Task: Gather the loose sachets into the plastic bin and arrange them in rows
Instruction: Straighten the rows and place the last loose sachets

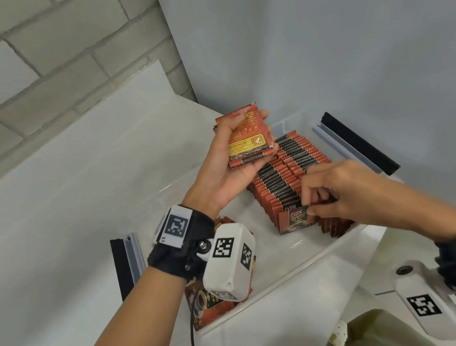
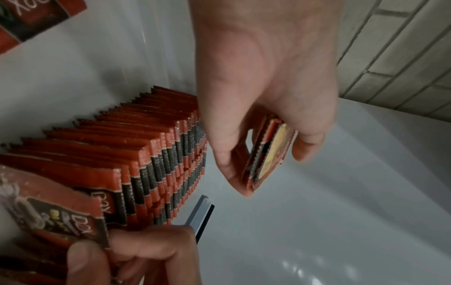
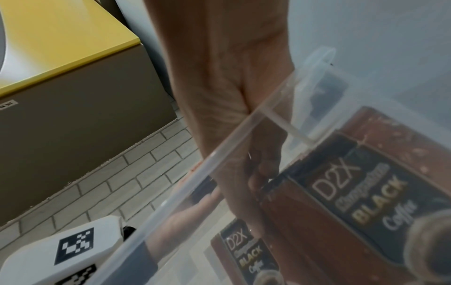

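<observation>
1. We look down from the head camera at a clear plastic bin standing on a white surface, with a grey brick wall at ten o'clock and a plain pale wall at one o'clock.
2. Inside the bin, from the centre toward two o'clock, stand the rows of sachets, red and black, packed upright edge to edge. The front one faces us and reads "D2X" and "BLACK".
3. Our left hand is raised above the bin at twelve o'clock of the rows, palm up, fingers and thumb curled round a small stack of sachets with the printed back toward us. The left wrist camera shows that stack edge-on between thumb and fingers.
4. Our right hand reaches in from four o'clock and pinches the top edge of the front sachet at the near end of the rows. The left wrist camera shows thumb and forefinger closed on its corner.
5. Loose sachets lie in the bin's corner at seven o'clock, partly hidden beneath the left wrist camera housing.
6. A black and grey strip lies beyond the bin at two o'clock, and another strip at nine o'clock.
7. The right wrist camera looks through the bin wall at blurred sachet fronts reading "D2X BLACK Coffee".
</observation>
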